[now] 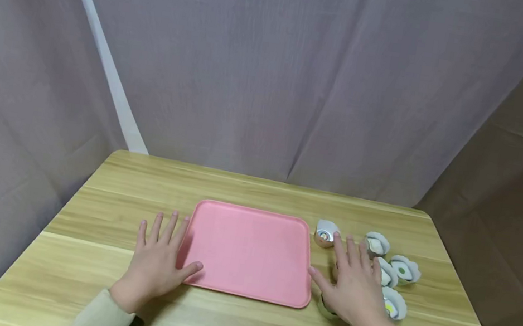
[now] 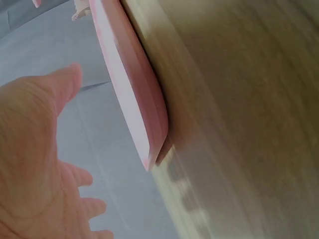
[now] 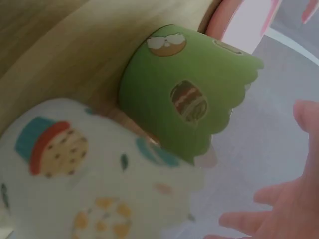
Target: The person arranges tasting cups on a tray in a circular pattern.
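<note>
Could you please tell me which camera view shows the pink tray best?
The head view: the pink tray appears nearly whole from above. The left wrist view shows it slantwise, cut off; the right wrist view, only a small part.

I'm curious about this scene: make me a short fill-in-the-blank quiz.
The tray on the table is coloured ____.
In the head view, the cups are to the tray's ____.
The right wrist view shows a white cup beside a ____ one.
The hand farther from the cups is the person's ____.

Missing words: pink; right; green; left.
</note>
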Demonstrator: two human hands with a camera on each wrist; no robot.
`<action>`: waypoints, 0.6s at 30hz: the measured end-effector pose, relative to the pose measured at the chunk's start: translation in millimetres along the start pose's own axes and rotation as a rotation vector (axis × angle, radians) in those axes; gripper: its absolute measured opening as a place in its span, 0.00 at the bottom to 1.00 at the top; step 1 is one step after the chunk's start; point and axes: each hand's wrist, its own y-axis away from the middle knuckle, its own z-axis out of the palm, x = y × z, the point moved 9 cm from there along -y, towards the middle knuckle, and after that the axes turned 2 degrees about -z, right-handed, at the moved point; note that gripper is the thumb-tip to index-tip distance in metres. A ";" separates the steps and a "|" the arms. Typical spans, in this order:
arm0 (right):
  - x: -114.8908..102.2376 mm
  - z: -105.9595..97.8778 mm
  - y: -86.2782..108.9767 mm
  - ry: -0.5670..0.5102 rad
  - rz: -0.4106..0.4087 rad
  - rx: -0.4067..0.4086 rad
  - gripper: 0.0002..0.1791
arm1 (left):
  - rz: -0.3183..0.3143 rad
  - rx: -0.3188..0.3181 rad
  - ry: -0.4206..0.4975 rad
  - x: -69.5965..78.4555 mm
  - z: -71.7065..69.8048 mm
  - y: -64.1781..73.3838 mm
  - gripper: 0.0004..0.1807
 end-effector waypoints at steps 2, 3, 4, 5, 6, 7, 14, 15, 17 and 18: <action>1.6 -0.5 1.2 -0.013 -0.010 0.005 0.52 | -0.002 -0.003 0.016 -1.1 2.1 -0.5 0.58; 2.3 -1.5 1.8 -0.026 -0.016 0.009 0.52 | -0.003 -0.006 0.024 -1.7 3.3 -0.8 0.59; 2.9 -3.4 2.9 -0.048 -0.022 0.012 0.52 | -0.003 -0.014 0.040 -2.0 3.9 -1.4 0.60; 3.6 -5.7 3.9 -0.071 -0.028 0.017 0.52 | -0.002 -0.018 0.059 -2.2 4.4 -1.9 0.61; 4.2 -8.1 4.9 -0.090 -0.037 0.021 0.52 | -0.003 -0.028 0.082 -2.4 4.9 -2.5 0.62; 5.2 -10.9 5.9 -0.108 -0.044 0.030 0.51 | -0.005 -0.037 0.110 -2.7 5.4 -3.1 0.62; 16.2 -27.0 9.8 -0.171 -0.054 0.078 0.48 | -0.016 -0.084 0.302 -4.7 2.6 -8.6 0.63; 18.0 -28.3 10.4 -0.178 -0.053 0.086 0.48 | -0.022 -0.088 0.317 -5.4 2.0 -9.5 0.63; 23.5 -29.7 12.4 -0.191 -0.042 0.097 0.47 | -0.032 -0.099 0.340 -6.8 1.9 -11.1 0.63; 26.6 -30.1 13.4 -0.198 -0.040 0.100 0.47 | -0.035 -0.104 0.353 -7.1 2.0 -11.7 0.63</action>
